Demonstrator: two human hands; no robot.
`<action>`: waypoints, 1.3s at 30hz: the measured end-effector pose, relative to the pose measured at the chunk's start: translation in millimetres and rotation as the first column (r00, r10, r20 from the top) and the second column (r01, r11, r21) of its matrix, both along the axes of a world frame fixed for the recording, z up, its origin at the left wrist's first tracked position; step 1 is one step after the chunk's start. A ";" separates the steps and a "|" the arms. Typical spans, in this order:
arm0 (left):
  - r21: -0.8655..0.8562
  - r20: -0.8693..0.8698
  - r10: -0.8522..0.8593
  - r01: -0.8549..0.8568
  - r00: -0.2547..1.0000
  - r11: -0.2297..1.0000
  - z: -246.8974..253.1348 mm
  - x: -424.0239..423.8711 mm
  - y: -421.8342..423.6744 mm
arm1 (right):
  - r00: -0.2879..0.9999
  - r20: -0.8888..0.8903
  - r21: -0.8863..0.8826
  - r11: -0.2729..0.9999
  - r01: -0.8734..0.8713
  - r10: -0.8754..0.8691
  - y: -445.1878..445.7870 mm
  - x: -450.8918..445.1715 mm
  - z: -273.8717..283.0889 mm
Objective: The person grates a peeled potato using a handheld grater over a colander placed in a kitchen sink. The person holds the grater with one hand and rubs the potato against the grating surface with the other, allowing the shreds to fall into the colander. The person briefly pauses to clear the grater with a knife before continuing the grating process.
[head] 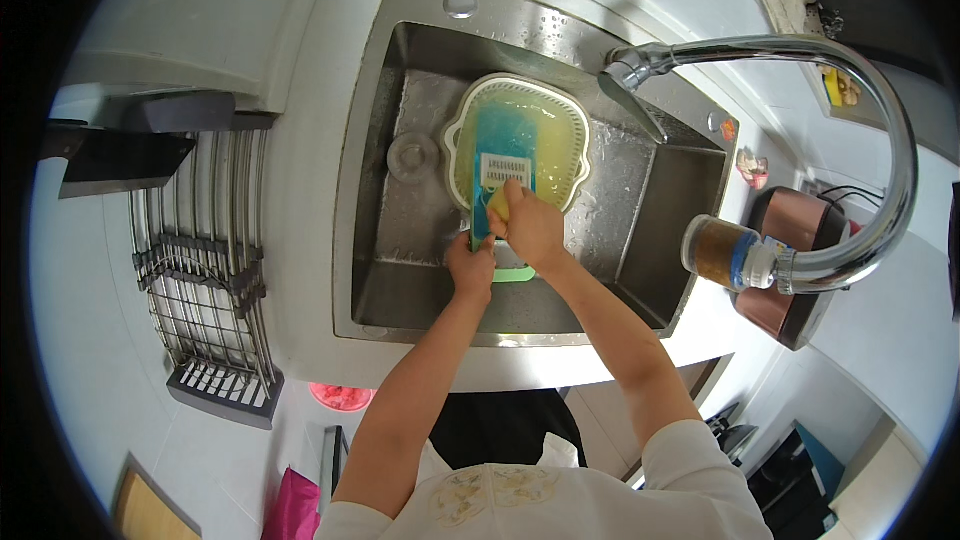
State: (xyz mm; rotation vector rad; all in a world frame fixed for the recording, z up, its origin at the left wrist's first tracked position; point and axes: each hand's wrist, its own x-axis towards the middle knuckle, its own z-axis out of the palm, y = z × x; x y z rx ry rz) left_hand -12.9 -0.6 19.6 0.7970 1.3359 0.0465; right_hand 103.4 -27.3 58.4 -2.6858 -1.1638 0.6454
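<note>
A blue plastic hand grater (486,221) with a white toothed insert (506,169) slants into a white basket-lined basin (457,172). Its far part lies under cloudy yellowish water (561,136). My left hand (472,264) grips the grater's near end, beside a light green handle (514,274). In my right hand (531,229) is a yellow piece of produce, possibly a peeled potato (499,201), pressed on the grater just below the white insert. My fingers hide much of that piece.
The basin stands in a stainless steel sink (409,240) with a round drain strainer (413,158) to its left. A curved faucet (892,127) with a filter (716,251) arches over the right side. Left are a metal rack (202,240) and a dark cleaver (124,165).
</note>
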 end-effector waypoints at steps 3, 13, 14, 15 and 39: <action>-0.001 0.006 -0.054 0.054 0.999 0.999 -17.2 -8.4 -7.8 | 0.996 0.037 -0.021 0.997 0.076 -0.076 16.8 10.8 -19.4; -0.038 0.023 0.015 -0.014 1.000 0.999 4.4 1.1 1.8 | 0.962 0.141 0.052 0.972 0.230 -0.235 51.2 73.4 -38.1; -0.024 0.038 0.062 -0.061 0.997 0.998 1.7 -1.2 -0.6 | 0.966 0.137 0.077 0.975 0.210 -0.219 45.3 71.4 -30.3; -0.022 0.015 0.032 -0.032 0.999 0.999 2.2 -2.2 -3.6 | 0.975 0.120 0.037 0.982 0.184 -0.188 28.9 61.9 -23.4; -0.059 0.020 -0.034 0.035 0.999 0.998 2.0 -2.1 1.7 | 0.999 0.025 0.038 0.999 0.027 -0.028 -7.5 -10.3 -1.5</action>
